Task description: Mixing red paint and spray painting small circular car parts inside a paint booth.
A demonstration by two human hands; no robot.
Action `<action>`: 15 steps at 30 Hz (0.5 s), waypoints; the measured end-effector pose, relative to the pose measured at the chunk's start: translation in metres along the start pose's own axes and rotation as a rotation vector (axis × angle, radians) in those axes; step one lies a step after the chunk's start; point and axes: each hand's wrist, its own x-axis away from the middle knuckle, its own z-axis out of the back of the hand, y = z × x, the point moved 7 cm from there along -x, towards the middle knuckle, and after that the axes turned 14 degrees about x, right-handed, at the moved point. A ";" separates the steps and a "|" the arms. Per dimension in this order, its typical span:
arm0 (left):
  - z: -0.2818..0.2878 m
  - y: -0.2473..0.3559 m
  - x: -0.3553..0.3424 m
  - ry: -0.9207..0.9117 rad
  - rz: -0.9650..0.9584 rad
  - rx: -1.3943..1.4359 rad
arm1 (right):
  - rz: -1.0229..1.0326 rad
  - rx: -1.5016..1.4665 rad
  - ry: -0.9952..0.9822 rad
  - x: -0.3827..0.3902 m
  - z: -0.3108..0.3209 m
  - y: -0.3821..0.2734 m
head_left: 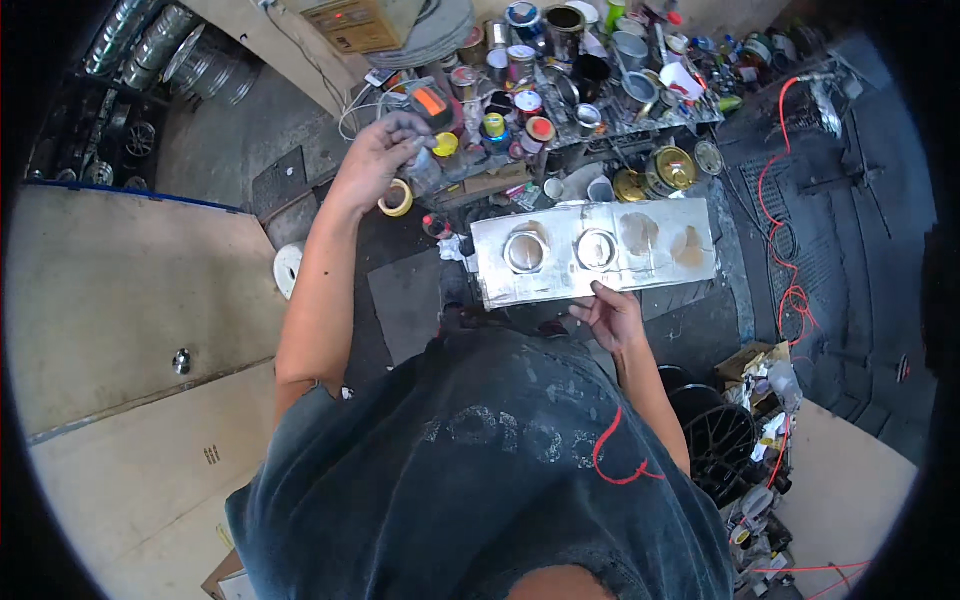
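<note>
My right hand (612, 320) grips the near edge of a silver-painted cardboard sheet (555, 280), with the thumb on top and the other fingers partly under it. Two round silver caps (524, 252) lie on the sheet, beside two bare brownish round patches (688, 246). Over at the upper left, my left hand (385, 160) is raised with its fingers curled toward the thumb. Whatever is in it, if anything, I cannot make out. By its fingertips are a cloudy clear plastic piece (424, 176) and a yellow lid (446, 145). Below them sits a roll of yellow tape (396, 198).
Paint cans and cups (565, 35) crowd the bench (690, 112) ahead. A red hose (768, 205) trails down the right. Black wheels (715, 440) and a littered box (755, 362) stand near my right arm. Wooden panels (130, 270) fill the left side.
</note>
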 end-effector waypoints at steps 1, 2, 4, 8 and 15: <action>0.030 -0.004 0.002 0.064 0.012 0.046 | 0.012 -0.018 0.026 -0.009 -0.006 0.002; 0.064 -0.008 0.000 0.129 0.020 0.088 | 0.005 -0.022 0.096 -0.020 -0.011 0.004; 0.128 -0.020 -0.002 0.189 0.048 0.054 | 0.011 -0.063 0.083 -0.038 -0.037 0.010; 0.267 -0.064 0.000 0.384 0.128 -0.195 | 0.044 -0.111 0.166 -0.060 -0.079 0.026; 0.366 -0.172 -0.042 0.314 0.223 -0.801 | 0.114 -0.074 0.203 -0.073 -0.133 0.037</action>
